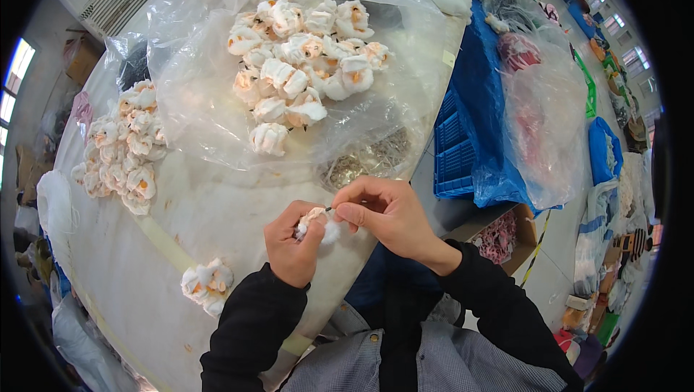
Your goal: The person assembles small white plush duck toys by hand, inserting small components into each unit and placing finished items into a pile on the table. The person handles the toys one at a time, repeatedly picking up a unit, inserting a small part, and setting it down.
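Note:
Near the front of the table, my left hand (290,244) is closed around a small fluffy plush piece (330,232), white with peach patches. Thumb and forefinger of my right hand (390,220) pinch a tiny dark thin part (329,209) at the piece's upper edge; its kind is too small to make out. One similar plush piece (207,285) lies alone by my left forearm. Farther off, a pile of plush pieces (303,67) with orange and dark bits rests on a clear plastic bag (195,132). A second plush pile (123,146) sits at the left.
Just beyond my hands, small shiny parts (369,157) lie in clear plastic. The pale table (217,211) ends at my right. Past its edge stand a blue crate (454,150), a plastic bag with pink contents (542,125) and a cardboard box of pink pieces (524,237).

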Available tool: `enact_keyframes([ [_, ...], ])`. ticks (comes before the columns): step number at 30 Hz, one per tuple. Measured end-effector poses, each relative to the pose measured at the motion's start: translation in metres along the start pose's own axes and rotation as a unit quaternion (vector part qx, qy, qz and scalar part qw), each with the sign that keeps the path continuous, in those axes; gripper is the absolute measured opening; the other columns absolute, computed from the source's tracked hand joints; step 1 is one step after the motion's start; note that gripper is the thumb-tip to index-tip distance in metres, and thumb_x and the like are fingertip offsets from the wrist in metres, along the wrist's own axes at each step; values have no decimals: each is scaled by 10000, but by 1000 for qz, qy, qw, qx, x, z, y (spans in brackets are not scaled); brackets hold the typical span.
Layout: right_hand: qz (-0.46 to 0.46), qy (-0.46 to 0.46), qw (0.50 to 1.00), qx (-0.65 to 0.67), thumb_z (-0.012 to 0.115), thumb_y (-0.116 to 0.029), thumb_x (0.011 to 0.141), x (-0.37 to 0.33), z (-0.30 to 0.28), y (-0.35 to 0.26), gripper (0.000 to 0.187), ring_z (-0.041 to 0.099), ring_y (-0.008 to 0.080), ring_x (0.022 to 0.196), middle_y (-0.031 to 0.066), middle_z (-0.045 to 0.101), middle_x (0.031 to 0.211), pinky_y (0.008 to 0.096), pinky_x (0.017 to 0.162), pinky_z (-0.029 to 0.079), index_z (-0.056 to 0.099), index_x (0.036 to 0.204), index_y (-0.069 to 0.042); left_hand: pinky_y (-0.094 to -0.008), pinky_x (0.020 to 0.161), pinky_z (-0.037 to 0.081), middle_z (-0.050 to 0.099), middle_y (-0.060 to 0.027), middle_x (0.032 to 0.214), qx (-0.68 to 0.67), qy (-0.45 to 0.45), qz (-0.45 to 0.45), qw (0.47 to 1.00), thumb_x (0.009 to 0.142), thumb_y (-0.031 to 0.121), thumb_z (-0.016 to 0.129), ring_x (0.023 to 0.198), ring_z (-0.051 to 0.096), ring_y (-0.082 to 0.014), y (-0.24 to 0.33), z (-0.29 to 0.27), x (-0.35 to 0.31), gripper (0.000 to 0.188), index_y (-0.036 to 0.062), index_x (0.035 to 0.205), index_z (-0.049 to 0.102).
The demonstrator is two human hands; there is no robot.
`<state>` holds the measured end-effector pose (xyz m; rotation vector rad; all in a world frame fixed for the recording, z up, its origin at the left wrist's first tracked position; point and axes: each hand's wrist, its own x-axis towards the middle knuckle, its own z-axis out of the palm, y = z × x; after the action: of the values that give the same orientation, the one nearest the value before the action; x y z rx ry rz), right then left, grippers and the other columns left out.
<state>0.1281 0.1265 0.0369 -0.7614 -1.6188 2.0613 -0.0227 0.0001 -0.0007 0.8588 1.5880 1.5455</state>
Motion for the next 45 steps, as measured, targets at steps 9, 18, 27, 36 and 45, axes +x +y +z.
enact_keyframes([
  [9,31,-34,997,69,730,-87,973,3,-4,14,148,621,77,784,39,736,931,233,723,502,736,1082,13,-241,691,452,661,-13,838,-32,-37,20,999,956,36,610,754,556,-70,3,1,2,104,-18,979,696],
  [18,-202,55,934,-289,789,-15,849,0,-3,17,158,708,263,806,109,726,946,317,723,551,725,991,-42,-267,681,486,687,-65,857,62,-56,39,996,947,28,628,752,592,-106,1,1,5,112,-26,1015,698],
  [27,-247,9,939,-239,825,-16,808,17,-22,26,207,663,276,761,67,714,892,343,656,532,738,990,-65,-306,756,545,737,-157,1023,111,-79,24,990,911,-25,643,836,686,-209,7,3,7,150,-50,1052,685],
  [36,-52,-128,986,97,745,-36,958,-39,-62,-18,154,688,119,858,70,693,971,258,745,532,681,1095,-5,-333,752,552,745,-170,1041,67,-71,78,992,960,55,665,845,696,-230,63,61,-29,118,-37,1022,704],
  [45,-333,55,918,-206,805,34,805,-143,-114,-81,257,687,319,824,125,722,936,353,717,558,734,1041,-43,-312,648,567,748,-145,1014,155,-165,237,945,800,14,733,771,730,-257,125,147,-48,223,24,1023,735],
])
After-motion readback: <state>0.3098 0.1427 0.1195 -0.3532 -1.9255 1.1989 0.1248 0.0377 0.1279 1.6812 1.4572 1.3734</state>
